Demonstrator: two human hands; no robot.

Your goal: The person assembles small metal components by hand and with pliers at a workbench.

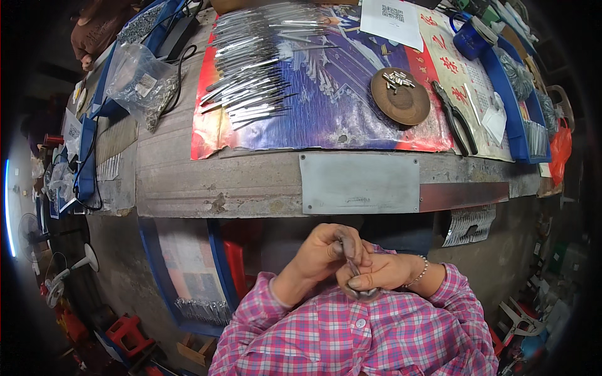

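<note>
My left hand (pixel 332 249) and my right hand (pixel 382 273) are close together in front of my chest, below the table's front edge. Both are closed around a slim grey metal piece (pixel 352 267) that slants between them. Its upper end is in the left fingers, and its lower end lies under the right thumb. Fingers cover much of it, so its exact kind is unclear. Many slender pointed metal pieces (pixel 251 81) lie in a long pile on the table sheet. A round brown wooden dish (pixel 411 109) bears several small metal cylinders (pixel 397 79).
Black-handled pliers (pixel 462 128) lie right of the dish. A blue mug (pixel 475 39) and blue bins (pixel 515 135) stand farther right. On the left are a plastic bag (pixel 141 81) and a black cable. A blue drawer (pixel 164 269) juts out below the table (pixel 169 182).
</note>
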